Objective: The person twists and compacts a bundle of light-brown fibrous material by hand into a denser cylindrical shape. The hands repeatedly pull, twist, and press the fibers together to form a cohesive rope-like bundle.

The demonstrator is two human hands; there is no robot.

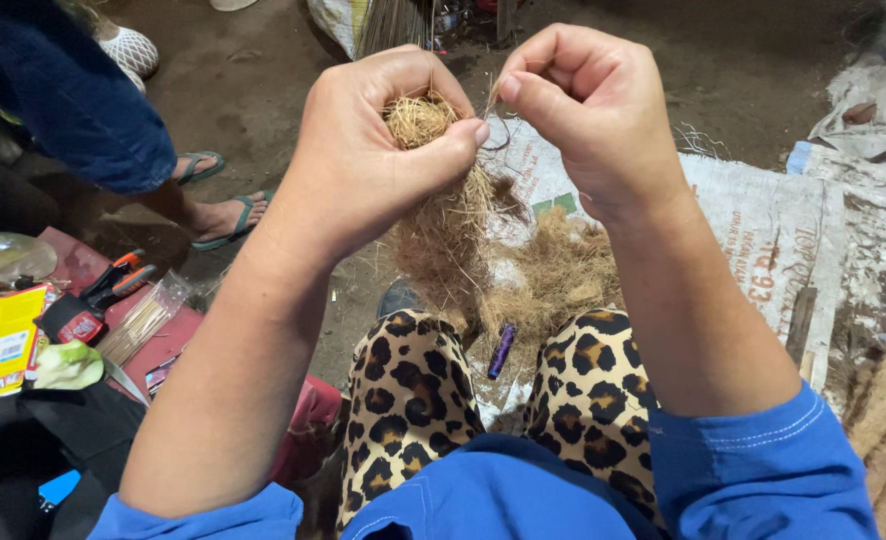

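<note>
A clump of dry, tan coconut fibre (433, 190), wiry and tangled, sat bunched in the left hand (373, 150), which was closed around it at chest height above the lap. The right hand (588, 110) pinched a few thin strands drawn from the clump's top. The fist hid most of the clump; loose fibre trailed below it.

Fibre pile (553, 280) on sack (763, 230), pliers (98, 300) far left

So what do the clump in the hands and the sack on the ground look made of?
Clump: dry, tan plant fibre, probably coconut husk; wiry loose strands, matte. Sack: apparently woven plastic, white and printed; fine weave, slight sheen, frayed edges. The left hand grips the clump; the right hand pinches a strand.
</note>
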